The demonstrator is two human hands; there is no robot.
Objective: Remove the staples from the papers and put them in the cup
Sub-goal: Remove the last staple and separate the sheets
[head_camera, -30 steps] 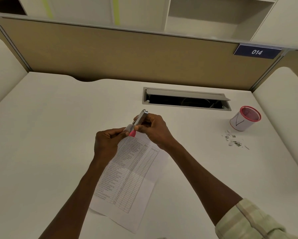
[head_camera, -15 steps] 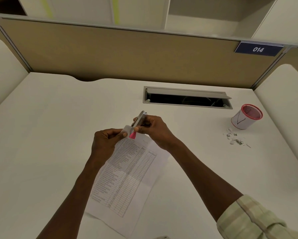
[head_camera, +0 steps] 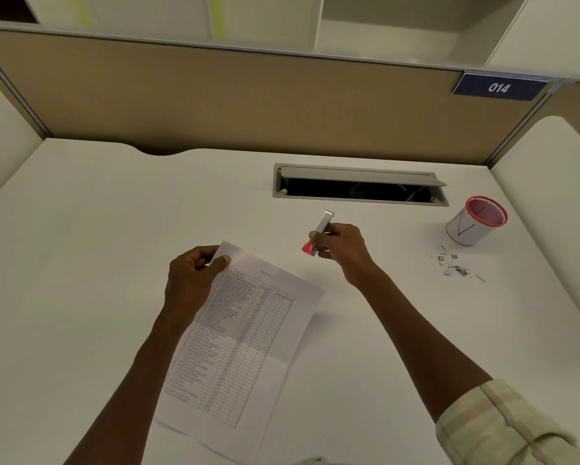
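Note:
Printed papers (head_camera: 248,337) with a table of text lie on the white desk (head_camera: 97,263). My left hand (head_camera: 194,273) pinches their top left corner, which is folded up. My right hand (head_camera: 343,246) holds a metal staple remover with a pink tip (head_camera: 317,234) a short way right of the papers, clear of them. Whether a staple sits in its tip is too small to tell. A white cup with a red rim (head_camera: 476,223) stands at the right. Loose staples and paper bits (head_camera: 454,263) lie in front of it.
An open cable hatch (head_camera: 359,186) is set into the desk behind my hands. A tan partition (head_camera: 248,105) with a blue "014" sign (head_camera: 499,87) closes the back. Padded side panels flank the desk left and right.
My right hand has pulled the staple remover away from the papers' corner and moved it right. My left hand has lowered the corner toward the desk.

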